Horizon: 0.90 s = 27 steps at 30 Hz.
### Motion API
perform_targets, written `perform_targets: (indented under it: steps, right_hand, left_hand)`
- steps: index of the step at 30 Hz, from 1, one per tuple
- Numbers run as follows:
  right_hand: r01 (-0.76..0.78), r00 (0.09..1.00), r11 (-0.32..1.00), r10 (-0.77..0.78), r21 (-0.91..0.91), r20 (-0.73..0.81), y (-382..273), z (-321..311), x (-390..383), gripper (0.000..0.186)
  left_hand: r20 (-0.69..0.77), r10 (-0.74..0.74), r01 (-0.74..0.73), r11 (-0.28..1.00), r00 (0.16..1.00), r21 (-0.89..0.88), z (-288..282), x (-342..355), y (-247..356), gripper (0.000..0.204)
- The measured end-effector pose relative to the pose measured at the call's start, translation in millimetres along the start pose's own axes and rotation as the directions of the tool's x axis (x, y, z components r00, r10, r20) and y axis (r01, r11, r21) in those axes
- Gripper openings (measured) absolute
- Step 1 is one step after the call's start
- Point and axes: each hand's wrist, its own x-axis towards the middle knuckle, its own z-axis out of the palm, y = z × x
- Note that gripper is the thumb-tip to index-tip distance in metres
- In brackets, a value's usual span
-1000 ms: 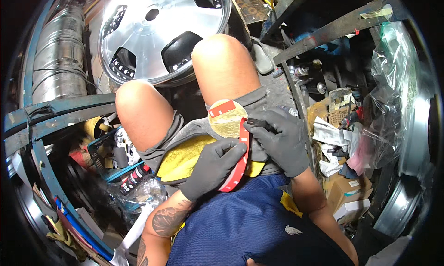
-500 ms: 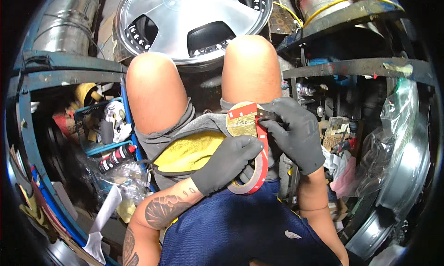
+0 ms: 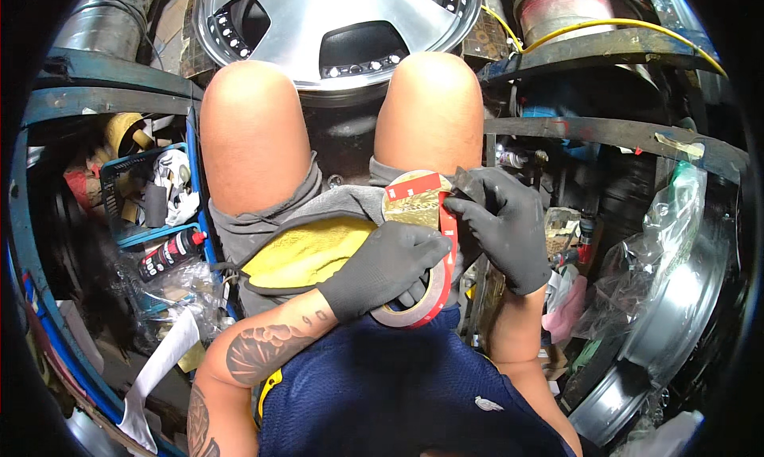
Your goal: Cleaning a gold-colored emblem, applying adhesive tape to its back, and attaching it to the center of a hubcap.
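Note:
Both my hands wear dark grey gloves. My left hand [image 3: 386, 266] is closed round the edge of a round, gold-coloured disc [image 3: 414, 209] and a roll of red-backed tape [image 3: 438, 302], which hangs below the fingers over my lap. A short red strip [image 3: 412, 188] lies across the disc's upper part, and a longer one runs down its right edge toward the roll. My right hand [image 3: 509, 230] pinches a small, thin dark blade-like piece [image 3: 468, 185] just right of the disc. Its fingertips are close to the disc's edge.
A polished wheel [image 3: 342, 15] lies beyond my knees. Grey fabric with a yellow inside [image 3: 306, 254] rests on my lap. At left are a blue basket [image 3: 151, 238] and a dark bottle with a red cap [image 3: 171, 254]. Metal rails flank me; a silver rim [image 3: 676, 314] stands right.
The dark blade-like piece has moved off the disc's edge and now points upward in my right hand. My left hand keeps its hold on the disc and roll. The whole view has shifted slightly.

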Motion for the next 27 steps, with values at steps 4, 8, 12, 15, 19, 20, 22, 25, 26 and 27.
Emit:
perform_targets:
  steps: [4, 8, 12, 15, 19, 20, 22, 25, 26, 27]
  right_hand:
    - [-0.012, 0.998, 1.0, 0.012, -0.004, 0.063, -2, -7, 6, 0.024]
    - [-0.02, 0.994, 0.996, 0.029, -0.085, 0.107, -12, -12, 12, 0.022]
    - [-0.024, 0.985, 0.995, 0.041, -0.101, 0.166, -8, -14, 19, 0.02]
    - [0.009, 0.985, 0.994, 0.011, -0.113, 0.172, -9, -15, 26, 0.021]
    - [-0.002, 0.975, 0.98, 0.047, -0.2, 0.219, -13, -18, 32, 0.025]
    - [0.0, 0.975, 0.982, 0.042, -0.19, 0.218, -12, -17, 32, 0.026]
    - [0.006, 0.975, 0.984, 0.034, -0.179, 0.221, -11, -17, 34, 0.027]
    - [0.033, 0.973, 0.971, 0.023, -0.238, 0.228, -11, -18, 36, 0.027]
    - [0.073, 0.977, 0.966, -0.018, -0.249, 0.214, -8, -16, 35, 0.029]
    - [0.11, 0.979, 0.959, -0.058, -0.261, 0.197, -6, -16, 34, 0.033]
  left_hand:
    - [-0.019, 0.052, -0.052, 0.998, 0.998, 0.029, 2, 4, -7, 0.034]
    - [-0.004, 0.007, -0.007, 1.0, 1.0, -0.009, 1, 2, 1, 0.035]
    - [0.048, -0.12, 0.122, 0.992, 0.992, -0.041, -1, -1, 13, 0.039]
    - [0.044, -0.112, 0.113, 0.994, 0.993, -0.013, -2, 0, 16, 0.041]
    - [0.027, -0.084, 0.084, 0.996, 0.996, 0.029, -1, 2, 15, 0.042]
    - [0.027, -0.085, 0.084, 0.996, 0.996, 0.026, -1, 3, 15, 0.042]
    - [0.027, -0.082, 0.08, 0.995, 0.996, 0.051, -2, 4, 15, 0.043]
    - [0.004, -0.039, 0.039, 0.996, 0.999, 0.083, 0, 7, 13, 0.043]
    - [0.002, -0.039, 0.039, 0.996, 0.999, 0.083, 0, 7, 15, 0.043]
    - [0.018, -0.064, 0.063, 0.995, 0.998, 0.073, -1, 6, 19, 0.043]
